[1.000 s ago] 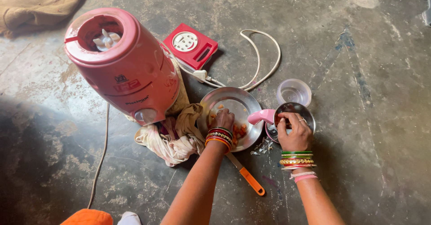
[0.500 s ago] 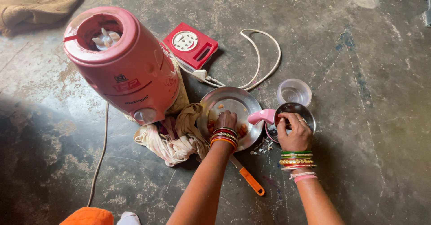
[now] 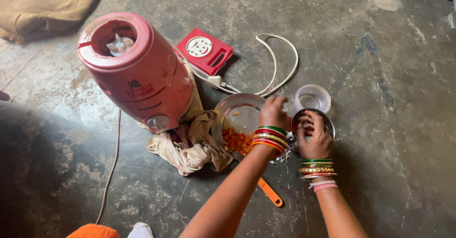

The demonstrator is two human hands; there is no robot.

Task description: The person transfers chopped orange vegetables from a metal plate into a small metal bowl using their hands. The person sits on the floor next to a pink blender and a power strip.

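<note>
Right hand [image 3: 314, 138] has its grip closed around the rim of the little steel jar [image 3: 327, 124] on the floor, at about 4 o'clock from the pink mixer base [image 3: 142, 76]. Left hand [image 3: 274, 112] hovers between the steel plate [image 3: 237, 112] and the jar, fingers bunched; can't tell if it's holding any chopped carrot [image 3: 237, 140].

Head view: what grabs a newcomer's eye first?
The big pink mixer base standing upper left on the concrete floor, its drive coupling showing on top. Right of it, both bangled hands meet: the right hand grips a steel jar, the left hand hovers over a steel plate of orange pieces.
</note>
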